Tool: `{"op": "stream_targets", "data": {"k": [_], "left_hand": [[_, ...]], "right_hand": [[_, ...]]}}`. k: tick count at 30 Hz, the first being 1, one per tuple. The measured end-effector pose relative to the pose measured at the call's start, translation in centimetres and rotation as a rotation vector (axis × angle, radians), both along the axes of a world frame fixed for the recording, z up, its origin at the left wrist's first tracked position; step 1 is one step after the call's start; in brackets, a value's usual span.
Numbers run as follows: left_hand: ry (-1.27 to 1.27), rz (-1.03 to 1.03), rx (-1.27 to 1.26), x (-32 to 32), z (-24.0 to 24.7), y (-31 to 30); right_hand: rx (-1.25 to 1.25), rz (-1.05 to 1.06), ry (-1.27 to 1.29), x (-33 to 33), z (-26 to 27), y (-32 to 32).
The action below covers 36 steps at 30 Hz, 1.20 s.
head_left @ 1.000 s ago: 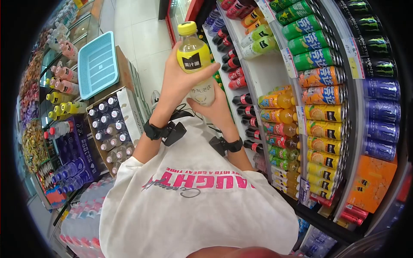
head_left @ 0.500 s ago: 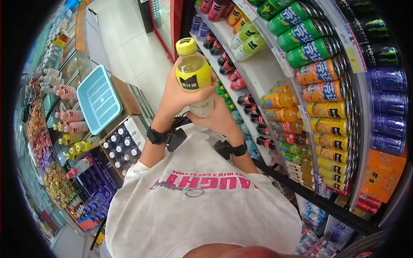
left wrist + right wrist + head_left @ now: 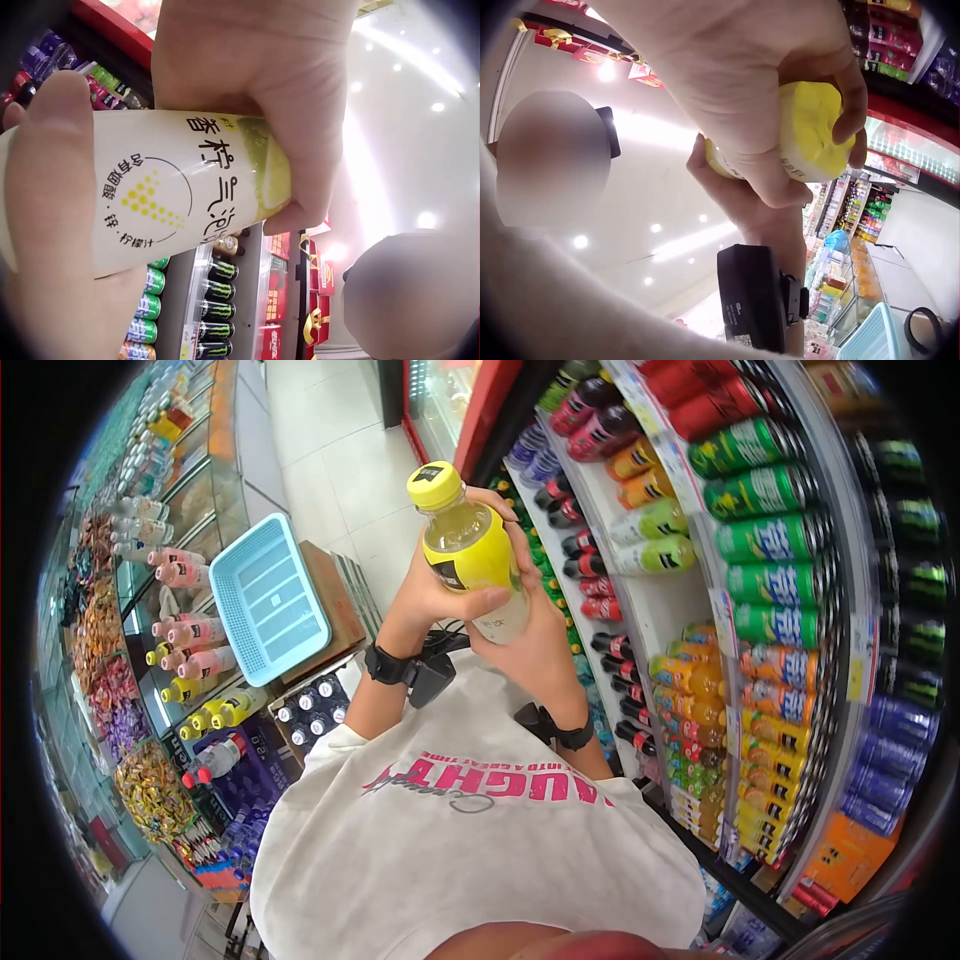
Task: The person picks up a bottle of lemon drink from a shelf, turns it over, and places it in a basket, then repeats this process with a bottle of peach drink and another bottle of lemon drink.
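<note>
A yellow-capped drink bottle with a yellow upper label and pale lower part is held in front of the chest, tilted. My left hand grips its upper part, thumb across the front and fingers around the far side. Lower down, my right hand holds the bottle by its base end. The left wrist view shows the white label side of the bottle, with printed characters and a lemon picture. In the right wrist view, my right hand wraps the yellowish bottle base. The cap is on.
A shelf of cans and bottles runs along the right, including green cans. On the left, a light blue basket stands by boxes, with dark capped bottles below it. Pink drink bottles line the left counter. Tiled floor lies ahead.
The head view has swung and shifted. The bottle has turned in the hands, its cap tipping toward the head and its label facing more to the left. Both hands keep their grip.
</note>
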State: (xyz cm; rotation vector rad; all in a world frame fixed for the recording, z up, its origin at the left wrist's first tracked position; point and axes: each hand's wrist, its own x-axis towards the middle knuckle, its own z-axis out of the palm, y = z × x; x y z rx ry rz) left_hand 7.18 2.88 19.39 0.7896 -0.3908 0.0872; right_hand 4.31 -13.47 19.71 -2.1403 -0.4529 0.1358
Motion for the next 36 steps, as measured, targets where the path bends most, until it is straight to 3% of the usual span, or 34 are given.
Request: {"op": "stream_targets", "data": {"k": [5,10,12,15,18,20,25,28,29,32,36], "left_hand": [[0.046,0.056,-0.02,1.9,-0.3,5.6],[0.273,0.17,-0.076,2.8,-0.7,10.0],[0.241,0.206,-0.123,3.1,-1.1,11.9],[0.205,0.301,-0.141,3.1,-1.3,14.4],[0.267,0.353,-0.112,2.9,-1.7,16.1],[0.306,0.4,-0.129,3.3,-2.7,16.7],[0.423,0.698,0.137,4.6,-1.8,17.0],[0.467,0.727,0.072,4.9,0.1,16.8],[0.442,0.717,0.142,4.8,0.6,17.0],[0.394,1.063,0.542,5.4,1.7,16.3],[0.646,0.881,0.595,5.8,2.9,16.1]], "right_hand": [[-0.018,0.027,0.122,2.8,0.2,5.4],[0.198,0.311,0.459,6.1,0.3,9.2],[0.251,0.426,0.667,7.0,0.6,10.4],[0.158,0.541,0.771,8.8,1.4,11.9],[0.129,0.557,0.525,9.8,0.9,14.5],[0.108,0.558,0.507,11.1,-0.4,15.5],[0.151,0.578,0.466,13.8,-2.2,16.6],[0.162,0.663,0.503,16.2,-1.8,16.9],[0.18,0.7,0.484,17.0,-1.7,16.8],[0.201,0.728,0.316,19.3,-0.9,16.9],[0.187,0.7,0.16,22.7,-1.8,17.2]]}}
